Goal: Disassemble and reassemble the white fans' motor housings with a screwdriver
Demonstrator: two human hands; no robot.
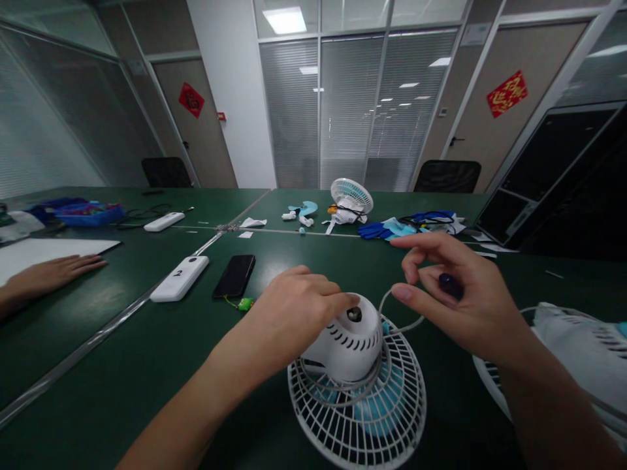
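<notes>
A: In the head view, what are your hands doing?

B: Your left hand (301, 300) lies over the white fan (360, 365), its fingers bent on the housing beside a dark opening (354, 315); your thumb is hidden, so I cannot tell whether you grip it. Your right hand (473, 316), right of centre, curls its lower fingers around a dark, round-ended object (450, 286), while your thumb and index finger stand apart.

A: And where is that fan?

B: Lower centre of the frame, grille down on your green table (122, 391), with a pale cord (409, 326) looped about the housing.

A: What else is around you?

B: Left of centre, a phone (234, 276) and a white device (180, 279) marked "2"; at the right edge, another fan (571, 346); at the left edge, another person's hand (63, 269).
</notes>
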